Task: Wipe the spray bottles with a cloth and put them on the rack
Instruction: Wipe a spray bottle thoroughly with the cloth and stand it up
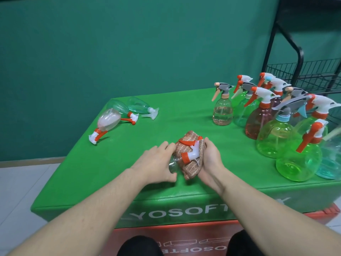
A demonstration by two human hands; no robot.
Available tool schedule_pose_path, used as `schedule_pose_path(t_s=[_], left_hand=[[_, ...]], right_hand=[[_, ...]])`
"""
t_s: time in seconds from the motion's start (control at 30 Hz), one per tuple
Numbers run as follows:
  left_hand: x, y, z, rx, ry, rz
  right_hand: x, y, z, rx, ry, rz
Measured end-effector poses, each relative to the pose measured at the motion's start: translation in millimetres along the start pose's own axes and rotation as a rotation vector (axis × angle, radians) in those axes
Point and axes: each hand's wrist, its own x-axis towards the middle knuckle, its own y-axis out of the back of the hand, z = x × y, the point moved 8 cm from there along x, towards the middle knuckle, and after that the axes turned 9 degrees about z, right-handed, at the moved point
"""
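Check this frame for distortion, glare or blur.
Head view: wide-angle bending curves the table edge; soft blur overall, strongest on the rightmost bottles; glare on the glossy front edge; the cloth and both hands stay readable.

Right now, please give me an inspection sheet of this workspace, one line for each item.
Surface: green padded table, printed letters on its front edge.
Job's things: clear bottle lies in the brown cloth; three bottles lie at far left; a group of bottles stands upright at right.
Clutter: nothing seen.
Hands: left hand holds the clear bottle's body; right hand holds the cloth around its spray head.
Cables: nothing seen.
Surroundings: black wire rack behind the table at right; green wall.
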Motion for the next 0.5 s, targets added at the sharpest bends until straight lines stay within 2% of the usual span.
schedule_pose_path(t_s=[0.17,0.33,0.5], left_hand=[[9.4,-3.4,-1.5,0.018,0.024,-0.029],[17.3,-4.7,-5.6,0.009,0.109,-0.042],[20.5,-3.6,-9.8,-0.053,0.186,-0.051]], right_hand=[[14.4,1.7,-2.7,-0.081,0.029,0.068],[14.9,1.3,-12.5,-0.321,0.282,0.108],[-0.3,0.6,-8.8,-0.593,0.442,0.095]])
